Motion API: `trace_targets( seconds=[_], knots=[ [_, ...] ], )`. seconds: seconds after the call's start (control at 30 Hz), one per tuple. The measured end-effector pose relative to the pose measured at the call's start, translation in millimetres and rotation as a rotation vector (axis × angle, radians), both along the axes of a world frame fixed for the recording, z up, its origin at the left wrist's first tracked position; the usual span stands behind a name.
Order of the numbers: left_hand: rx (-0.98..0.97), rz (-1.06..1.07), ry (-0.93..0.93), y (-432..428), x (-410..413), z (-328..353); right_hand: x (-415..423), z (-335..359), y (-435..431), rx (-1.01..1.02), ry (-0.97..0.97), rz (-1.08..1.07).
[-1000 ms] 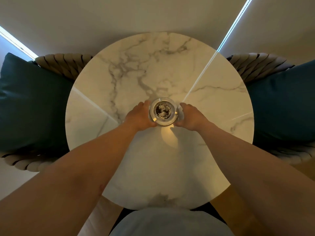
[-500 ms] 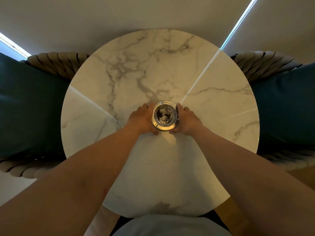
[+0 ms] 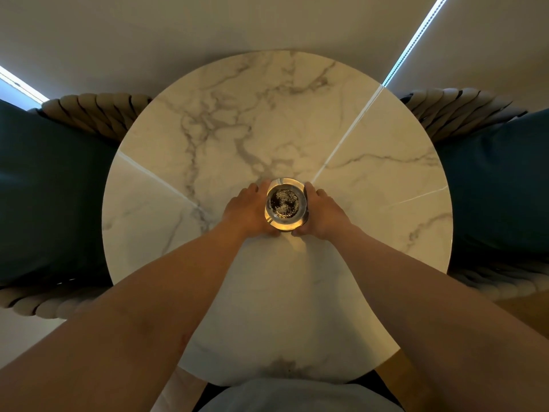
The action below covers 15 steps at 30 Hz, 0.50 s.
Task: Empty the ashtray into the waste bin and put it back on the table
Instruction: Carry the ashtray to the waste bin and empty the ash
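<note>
A round glass ashtray [image 3: 285, 203] with dark ash in its bowl sits near the middle of the round white marble table [image 3: 208, 138]. My left hand [image 3: 248, 211] wraps its left side, and my right hand [image 3: 322, 211] wraps its right side, fingers curled around the rim. Both thumbs meet at the ashtray's near edge. I cannot tell whether the ashtray rests on the marble or hangs just above it. No waste bin is in view.
Two woven rope chairs flank the table, each with a dark teal cushion: one on the left [image 3: 50, 185], one on the right [image 3: 502, 185]. A pale wall [image 3: 267, 22] rises behind the table. Wooden floor [image 3: 525, 310] shows at the lower right.
Both hands have closed in tighter around the ashtray, and it sits slightly nearer to me on the table than a second ago.
</note>
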<state>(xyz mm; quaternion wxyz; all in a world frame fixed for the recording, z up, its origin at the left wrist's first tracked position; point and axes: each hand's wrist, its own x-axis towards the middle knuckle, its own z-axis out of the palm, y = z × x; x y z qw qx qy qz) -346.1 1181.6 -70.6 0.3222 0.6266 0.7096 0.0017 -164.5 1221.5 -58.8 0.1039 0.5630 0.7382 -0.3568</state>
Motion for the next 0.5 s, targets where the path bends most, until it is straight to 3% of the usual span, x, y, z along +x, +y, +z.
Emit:
trace_targets(
  seconds=[0.5],
  knots=[
    [0.017,0.039,-0.041,-23,1,11,5,15,-18,0.016,0.034,0.022]
  ],
)
